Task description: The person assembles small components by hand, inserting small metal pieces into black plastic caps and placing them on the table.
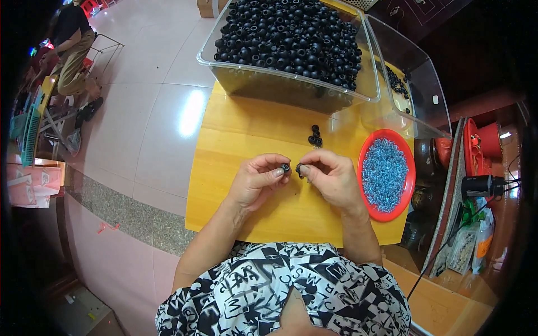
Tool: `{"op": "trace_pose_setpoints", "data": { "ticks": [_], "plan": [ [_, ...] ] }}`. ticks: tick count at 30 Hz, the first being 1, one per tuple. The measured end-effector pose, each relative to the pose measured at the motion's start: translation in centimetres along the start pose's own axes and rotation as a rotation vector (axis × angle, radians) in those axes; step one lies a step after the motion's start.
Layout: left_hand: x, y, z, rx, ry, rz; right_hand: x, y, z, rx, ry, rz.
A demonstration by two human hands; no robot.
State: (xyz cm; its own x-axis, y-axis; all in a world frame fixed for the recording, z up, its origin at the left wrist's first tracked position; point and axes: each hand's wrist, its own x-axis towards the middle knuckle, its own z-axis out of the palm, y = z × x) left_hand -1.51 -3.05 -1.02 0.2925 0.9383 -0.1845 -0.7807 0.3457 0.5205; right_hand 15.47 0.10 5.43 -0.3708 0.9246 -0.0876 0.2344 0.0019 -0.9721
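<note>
Between thumb and fingers, my left hand (252, 182) pinches a small round black hollow piece (286, 167), its opening turned up toward me. Just to the right, my right hand (335, 182) pinches another small black part (300, 170), mostly covered by the fingertips. A narrow gap separates the two hands over the yellow table (224, 134). Several loose black hollow pieces (315, 136) lie in a little group beyond my hands. Beside my right hand, a red oval plate (412, 178) holds a heap of tiny translucent blue pieces (385, 175).
A clear plastic bin (269, 89) full of black hollow pieces stands at the table's far side. Right of it is another clear bin (428, 84) with a few black pieces. A cluttered shelf (448, 213) borders the right. Far left, another person (73, 45) sits.
</note>
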Motion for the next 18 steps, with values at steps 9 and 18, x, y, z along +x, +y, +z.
{"op": "trace_pose_setpoints", "data": {
  "ticks": [9,18],
  "plan": [
    [0.0,-0.3,0.3,0.115,0.004,0.035,-0.2,0.6,1.2,0.089,0.065,-0.042],
    [-0.1,-0.6,0.6,0.25,0.038,0.088,-0.3,0.8,1.1,-0.076,0.072,-0.07]
  ]
}}
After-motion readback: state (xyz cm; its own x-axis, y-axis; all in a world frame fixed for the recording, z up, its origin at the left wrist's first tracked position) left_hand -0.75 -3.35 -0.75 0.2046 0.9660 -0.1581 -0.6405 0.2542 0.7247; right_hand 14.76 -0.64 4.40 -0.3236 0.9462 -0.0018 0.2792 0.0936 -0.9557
